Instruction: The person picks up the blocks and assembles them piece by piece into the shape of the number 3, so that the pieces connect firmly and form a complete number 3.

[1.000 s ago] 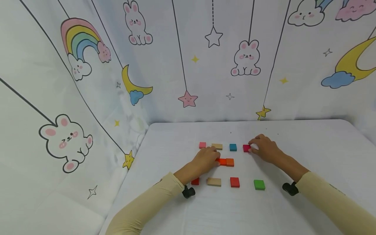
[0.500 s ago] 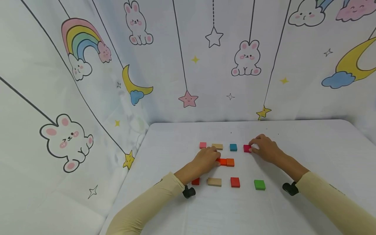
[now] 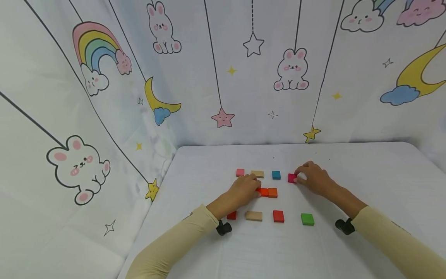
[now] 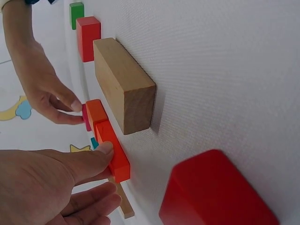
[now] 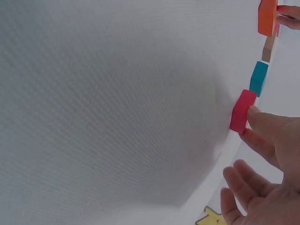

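Note:
My left hand [image 3: 244,190] pinches a red-orange block [image 4: 112,152] between thumb and fingers in the middle of the table. Butted against its right end is an orange block [image 3: 273,193]. Farther back on the right, my right hand [image 3: 315,177] holds a crimson block [image 5: 243,111] by thumb and forefinger, the other fingers spread loosely. In the head view, that block stands just right of a teal block [image 3: 276,175], with a gap between them. A wooden block [image 3: 258,174] and a pink block [image 3: 240,172] continue the back row to the left, partly behind my left hand.
Nearer the front lies a spaced row: a red block [image 3: 231,216] partly covered by my left wrist, a wooden block [image 3: 254,216], another red block [image 3: 278,216] and a green block [image 3: 307,219]. A patterned curtain [image 3: 195,77] rises behind the white table [image 3: 376,170].
My right hand and the crimson block have shifted slightly toward the front of the table. My left hand keeps its place on the red-orange block.

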Demonstrator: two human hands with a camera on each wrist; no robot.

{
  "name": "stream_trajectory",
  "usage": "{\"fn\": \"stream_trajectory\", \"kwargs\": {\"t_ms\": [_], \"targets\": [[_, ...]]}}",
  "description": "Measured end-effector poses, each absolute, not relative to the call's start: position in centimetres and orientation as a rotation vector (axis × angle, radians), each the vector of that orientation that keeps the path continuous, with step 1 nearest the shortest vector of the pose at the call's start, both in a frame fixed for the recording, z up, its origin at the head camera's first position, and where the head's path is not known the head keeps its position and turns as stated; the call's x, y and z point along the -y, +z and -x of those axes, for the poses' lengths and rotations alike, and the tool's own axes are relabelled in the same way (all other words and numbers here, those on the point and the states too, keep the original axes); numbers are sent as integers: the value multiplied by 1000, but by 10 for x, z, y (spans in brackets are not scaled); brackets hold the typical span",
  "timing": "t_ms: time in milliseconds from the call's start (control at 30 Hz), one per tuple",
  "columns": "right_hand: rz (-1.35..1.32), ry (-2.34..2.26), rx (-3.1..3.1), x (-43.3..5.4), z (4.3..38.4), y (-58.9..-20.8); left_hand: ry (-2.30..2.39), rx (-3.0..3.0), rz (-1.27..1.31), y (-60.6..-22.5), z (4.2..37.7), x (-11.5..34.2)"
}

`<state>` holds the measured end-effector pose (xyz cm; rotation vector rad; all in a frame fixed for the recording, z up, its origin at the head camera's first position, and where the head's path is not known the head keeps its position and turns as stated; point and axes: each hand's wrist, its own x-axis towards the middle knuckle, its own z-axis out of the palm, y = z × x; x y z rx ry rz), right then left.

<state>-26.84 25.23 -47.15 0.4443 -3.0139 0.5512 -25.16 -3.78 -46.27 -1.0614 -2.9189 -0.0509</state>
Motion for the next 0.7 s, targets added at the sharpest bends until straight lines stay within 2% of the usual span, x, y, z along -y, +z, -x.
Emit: {"fn": "stream_trajectory", "kwargs": {"t_ms": [700], "targets": [[-455, 643, 3029, -233, 257, -469, -56, 2917, 1072, -462, 251, 38]]}}
